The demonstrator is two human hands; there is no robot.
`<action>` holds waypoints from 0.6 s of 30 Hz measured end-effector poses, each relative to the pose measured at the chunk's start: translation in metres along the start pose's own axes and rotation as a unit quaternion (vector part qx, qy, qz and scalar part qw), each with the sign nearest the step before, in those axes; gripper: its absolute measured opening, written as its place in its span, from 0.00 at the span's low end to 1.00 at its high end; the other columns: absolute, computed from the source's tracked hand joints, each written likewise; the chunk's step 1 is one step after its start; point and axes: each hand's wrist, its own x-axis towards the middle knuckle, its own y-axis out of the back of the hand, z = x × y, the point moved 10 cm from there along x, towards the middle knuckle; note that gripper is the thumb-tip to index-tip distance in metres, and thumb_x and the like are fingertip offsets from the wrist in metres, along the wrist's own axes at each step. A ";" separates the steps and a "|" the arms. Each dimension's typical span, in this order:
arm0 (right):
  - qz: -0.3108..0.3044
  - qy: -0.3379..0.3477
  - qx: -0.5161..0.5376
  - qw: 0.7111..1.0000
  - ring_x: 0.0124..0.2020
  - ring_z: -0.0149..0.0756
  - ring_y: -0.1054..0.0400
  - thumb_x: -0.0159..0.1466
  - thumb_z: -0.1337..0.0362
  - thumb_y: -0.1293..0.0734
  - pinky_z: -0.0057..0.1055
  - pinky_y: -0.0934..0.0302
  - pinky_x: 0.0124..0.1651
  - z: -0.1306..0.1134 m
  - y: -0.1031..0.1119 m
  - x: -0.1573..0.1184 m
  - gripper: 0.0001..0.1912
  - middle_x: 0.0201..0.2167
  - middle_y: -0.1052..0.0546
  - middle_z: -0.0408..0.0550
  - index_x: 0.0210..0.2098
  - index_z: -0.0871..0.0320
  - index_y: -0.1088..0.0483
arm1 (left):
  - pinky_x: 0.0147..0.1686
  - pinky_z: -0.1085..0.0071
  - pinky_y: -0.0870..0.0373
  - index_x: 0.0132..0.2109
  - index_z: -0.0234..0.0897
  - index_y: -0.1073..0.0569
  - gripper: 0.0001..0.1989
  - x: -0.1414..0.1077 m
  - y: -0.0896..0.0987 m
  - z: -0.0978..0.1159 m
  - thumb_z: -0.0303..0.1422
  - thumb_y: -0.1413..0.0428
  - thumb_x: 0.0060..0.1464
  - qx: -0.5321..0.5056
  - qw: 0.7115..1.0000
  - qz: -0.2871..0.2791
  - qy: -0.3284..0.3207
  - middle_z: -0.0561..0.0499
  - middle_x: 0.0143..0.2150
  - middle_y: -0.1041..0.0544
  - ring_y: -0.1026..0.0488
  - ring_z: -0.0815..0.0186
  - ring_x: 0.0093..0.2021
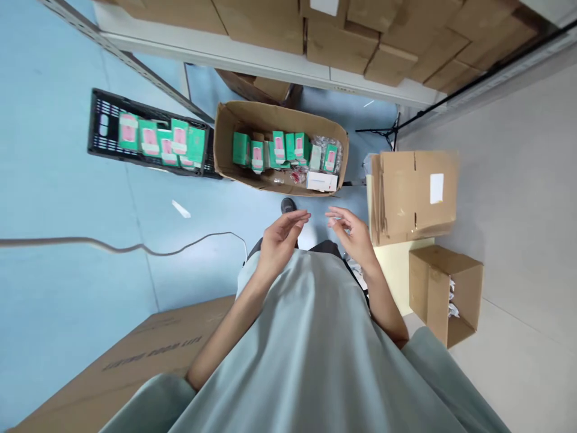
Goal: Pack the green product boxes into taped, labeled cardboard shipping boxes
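Note:
My left hand (282, 237) is raised in front of my body, fingers stretched out, with nothing in it. Facing it across a small gap, my right hand (351, 234) also holds nothing, its fingers apart and slightly curled. Just beyond both hands stands an open cardboard box (279, 186). Inside are several green boxes with pink fronts (279, 147), a white carton (321, 181) and clear plastic packets (298, 175). Neither hand touches the box. To its left, a black plastic crate (101, 135) holds more green and pink boxes (149, 138).
A metal shelf (270, 60) loaded with cardboard boxes (342, 45) runs along the far side. Flattened cardboard (406, 192) and an open carton (426, 282) stand at right. A cable (112, 246) crosses the floor at left, near a large carton (148, 361). Thin black stand legs (392, 129) are behind.

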 end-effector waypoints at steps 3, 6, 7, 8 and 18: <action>-0.035 0.002 -0.029 0.999 0.48 0.40 0.14 0.78 0.42 0.29 0.39 0.20 0.58 -0.014 -0.040 0.055 0.25 0.58 0.11 0.52 0.65 0.49 0.19 | 0.72 0.47 0.22 0.59 0.39 0.15 0.29 0.035 0.052 -0.003 0.58 0.32 0.66 -0.020 0.998 0.042 0.040 0.38 0.59 0.11 0.15 0.46 0.64; -0.068 0.001 -0.052 0.996 0.49 0.41 0.15 0.80 0.43 0.30 0.39 0.20 0.59 -0.021 -0.073 0.102 0.24 0.60 0.12 0.53 0.67 0.48 0.20 | 0.71 0.48 0.22 0.57 0.40 0.14 0.27 0.072 0.093 -0.020 0.55 0.29 0.62 -0.047 0.992 0.089 0.071 0.39 0.58 0.11 0.15 0.47 0.62; -0.080 -0.001 -0.061 0.995 0.50 0.41 0.14 0.80 0.43 0.30 0.39 0.20 0.60 -0.020 -0.083 0.117 0.24 0.61 0.12 0.53 0.67 0.48 0.20 | 0.71 0.48 0.22 0.56 0.40 0.14 0.26 0.085 0.104 -0.030 0.53 0.28 0.61 -0.058 0.990 0.104 0.081 0.39 0.57 0.11 0.15 0.47 0.61; -0.094 -0.004 -0.070 0.993 0.50 0.41 0.14 0.80 0.43 0.30 0.39 0.20 0.60 -0.016 -0.093 0.134 0.24 0.61 0.12 0.53 0.67 0.47 0.20 | 0.70 0.49 0.22 0.55 0.40 0.14 0.24 0.099 0.114 -0.042 0.51 0.27 0.60 -0.070 0.986 0.119 0.092 0.39 0.57 0.11 0.15 0.48 0.60; -0.278 -0.080 -0.289 0.913 0.56 0.47 0.13 0.77 0.61 0.27 0.46 0.22 0.67 0.138 -0.222 0.350 0.15 0.55 0.10 0.56 0.61 0.57 0.18 | 0.51 0.65 0.20 0.48 0.38 0.21 0.13 0.251 0.189 -0.259 0.25 0.32 0.56 -0.297 0.853 0.297 0.310 0.46 0.46 0.15 0.17 0.64 0.42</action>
